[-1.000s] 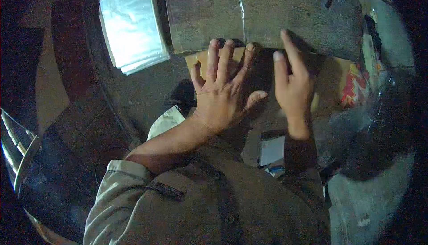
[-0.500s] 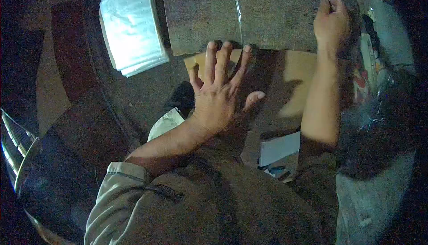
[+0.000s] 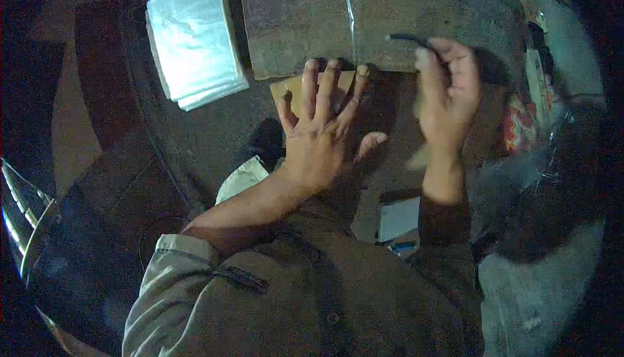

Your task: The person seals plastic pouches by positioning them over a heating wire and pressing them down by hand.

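My left hand (image 3: 318,139) lies with fingers spread over a tan sheet (image 3: 294,89), its fingertips touching the near edge of a dark, worn wooden board (image 3: 292,19). Between the finger and thumb of my right hand (image 3: 452,90) is a thin dark stick-like tool (image 3: 408,37), pointing left above the board; its exact kind is unclear. The right hand is slightly blurred. A narrow shiny strip (image 3: 351,16) runs down the middle of the board. Much of the tan sheet is hidden beneath my left hand or in shadow.
A stack of glossy, plastic-covered sheets (image 3: 195,38) lies left of the board. A pale box-like object (image 3: 398,219) sits below, close to my body. On the right are a red-patterned packet (image 3: 518,126) and crumpled clear plastic (image 3: 552,155).
My right hand has moved left and toward me from the board's right end, carrying the dark tool, which now points left. My left hand stays in place.
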Motion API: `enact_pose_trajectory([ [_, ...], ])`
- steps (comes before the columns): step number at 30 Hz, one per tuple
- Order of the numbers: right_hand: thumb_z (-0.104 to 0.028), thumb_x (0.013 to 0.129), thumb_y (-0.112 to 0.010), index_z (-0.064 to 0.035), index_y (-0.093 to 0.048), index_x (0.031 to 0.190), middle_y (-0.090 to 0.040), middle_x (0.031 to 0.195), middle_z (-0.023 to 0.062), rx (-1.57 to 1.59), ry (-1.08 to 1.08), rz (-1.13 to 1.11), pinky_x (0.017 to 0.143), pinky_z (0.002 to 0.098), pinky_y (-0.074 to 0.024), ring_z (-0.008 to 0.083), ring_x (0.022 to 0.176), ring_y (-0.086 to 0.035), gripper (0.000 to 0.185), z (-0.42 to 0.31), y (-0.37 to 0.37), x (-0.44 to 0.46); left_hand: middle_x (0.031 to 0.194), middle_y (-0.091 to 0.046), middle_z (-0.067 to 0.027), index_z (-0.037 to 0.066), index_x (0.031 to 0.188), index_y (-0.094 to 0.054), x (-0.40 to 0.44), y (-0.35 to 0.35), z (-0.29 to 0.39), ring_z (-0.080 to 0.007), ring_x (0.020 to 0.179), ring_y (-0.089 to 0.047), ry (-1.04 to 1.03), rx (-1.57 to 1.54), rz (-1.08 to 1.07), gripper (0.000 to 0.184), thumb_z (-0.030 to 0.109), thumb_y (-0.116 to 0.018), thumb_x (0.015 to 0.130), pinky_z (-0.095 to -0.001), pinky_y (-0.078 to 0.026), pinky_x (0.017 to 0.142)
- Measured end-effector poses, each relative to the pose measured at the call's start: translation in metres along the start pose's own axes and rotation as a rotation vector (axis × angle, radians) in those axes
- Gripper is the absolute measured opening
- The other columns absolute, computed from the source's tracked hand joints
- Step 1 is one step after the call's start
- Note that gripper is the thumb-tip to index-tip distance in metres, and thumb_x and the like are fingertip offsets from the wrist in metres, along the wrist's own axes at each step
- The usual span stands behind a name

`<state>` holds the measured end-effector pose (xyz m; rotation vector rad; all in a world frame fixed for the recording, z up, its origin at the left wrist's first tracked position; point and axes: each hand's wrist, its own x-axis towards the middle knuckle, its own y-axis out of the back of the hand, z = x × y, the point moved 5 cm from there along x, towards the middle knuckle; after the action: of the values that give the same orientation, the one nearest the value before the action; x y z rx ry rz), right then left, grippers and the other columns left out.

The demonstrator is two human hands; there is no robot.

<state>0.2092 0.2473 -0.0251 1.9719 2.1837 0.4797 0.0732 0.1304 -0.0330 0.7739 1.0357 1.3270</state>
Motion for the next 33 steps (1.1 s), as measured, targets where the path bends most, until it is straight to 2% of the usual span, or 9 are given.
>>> enact_pose_trajectory([
  [2,-0.008,0.085,-0.064,-0.0015,-0.06,0.097,-0.065,0.091,0.0077,-0.11,0.017,-0.071,0.074,0.0262,-0.0475,0.013,0.085,-0.061,0.014,-0.006,-0.008,-0.011,0.147,-0.024,-0.015,0.024,0.144,-0.033,0.0,0.001,0.0,-0.0372,0.137,-0.019,0.013,-0.014,-0.001,0.079,0.065,-0.051,0.079,-0.0629,-0.023,0.096],
  [4,-0.007,0.085,-0.064,-0.0012,-0.06,0.096,-0.066,0.089,0.0101,-0.163,0.131,-0.14,0.075,0.0285,-0.0487,0.0172,0.085,-0.064,0.013,-0.008,-0.017,-0.013,0.147,-0.025,-0.0149,0.024,0.144,-0.032,0.0,0.002,0.0,-0.0372,0.137,-0.02,0.024,-0.03,-0.004,0.079,0.065,-0.051,0.078,-0.0628,-0.024,0.096],
  [7,-0.005,0.085,-0.063,-0.0009,-0.06,0.096,-0.066,0.089,0.0104,-0.144,0.08,-0.175,0.077,0.0298,-0.0491,0.0195,0.085,-0.065,0.013,-0.006,-0.022,-0.017,0.147,-0.024,-0.0141,0.025,0.144,-0.031,0.0,0.002,-0.001,-0.0373,0.136,-0.02,0.01,-0.015,-0.001,0.08,0.065,-0.052,0.078,-0.0627,-0.024,0.095],
  [8,-0.005,0.085,-0.063,-0.0009,-0.06,0.096,-0.066,0.089,0.0104,-0.143,0.08,-0.176,0.077,0.0298,-0.0491,0.0195,0.085,-0.065,0.013,-0.006,-0.023,-0.018,0.147,-0.024,-0.0139,0.025,0.144,-0.031,0.0,0.001,-0.001,-0.0374,0.136,-0.02,0.004,-0.004,0.004,0.081,0.064,-0.052,0.078,-0.0627,-0.025,0.095],
  [10,-0.003,0.086,-0.061,0.0004,-0.06,0.098,-0.063,0.089,0.0043,-0.15,0.107,-0.203,0.079,0.0263,-0.0451,0.0115,0.085,-0.056,0.013,-0.008,-0.026,-0.018,0.148,-0.023,-0.0136,0.025,0.144,-0.031,0.0,0.0,-0.001,-0.0375,0.136,-0.02,-0.002,0.005,0.01,0.081,0.064,-0.053,0.077,-0.0627,-0.025,0.095],
  [17,-0.004,0.087,-0.061,0.0004,-0.06,0.097,-0.063,0.089,0.0046,-0.136,0.116,-0.194,0.078,0.0266,-0.0452,0.0118,0.084,-0.056,0.011,-0.007,-0.028,-0.018,0.147,-0.023,-0.0134,0.026,0.144,-0.031,0.0,0.0,-0.002,-0.0373,0.136,-0.02,0.024,-0.021,-0.017,0.08,0.064,-0.053,0.077,-0.0639,-0.026,0.094],
  [23,-0.006,0.087,-0.062,0.0004,-0.061,0.096,-0.063,0.091,0.0045,-0.072,0.007,-0.171,0.081,0.0254,-0.0437,0.0115,0.087,-0.056,0.011,-0.004,-0.028,-0.016,0.147,-0.024,-0.0141,0.027,0.144,-0.031,-0.001,-0.002,-0.003,-0.0377,0.136,-0.02,0.006,-0.017,0.004,0.079,0.065,-0.052,0.078,-0.0637,-0.025,0.094],
  [25,-0.009,0.086,-0.064,-0.0008,-0.061,0.096,-0.065,0.093,0.0089,-0.211,0.093,-0.071,0.078,0.0286,-0.0477,0.0147,0.088,-0.061,0.014,-0.009,-0.016,-0.01,0.147,-0.024,-0.0144,0.027,0.144,-0.031,0.0,-0.001,-0.003,-0.0378,0.136,-0.02,-0.002,-0.02,0.013,0.079,0.065,-0.052,0.078,-0.0634,-0.025,0.094],
  [33,-0.014,0.086,-0.065,-0.0006,-0.062,0.095,-0.065,0.092,0.0078,-0.146,0.135,0.309,0.08,0.0289,-0.0459,0.017,0.086,-0.06,0.017,0.03,0.037,0.068,0.142,-0.03,-0.0144,0.025,0.144,-0.032,0.006,0.009,0.002,-0.0369,0.133,-0.024,0.056,-0.04,0.029,0.083,0.066,-0.053,0.075,-0.0609,-0.027,0.093],
])
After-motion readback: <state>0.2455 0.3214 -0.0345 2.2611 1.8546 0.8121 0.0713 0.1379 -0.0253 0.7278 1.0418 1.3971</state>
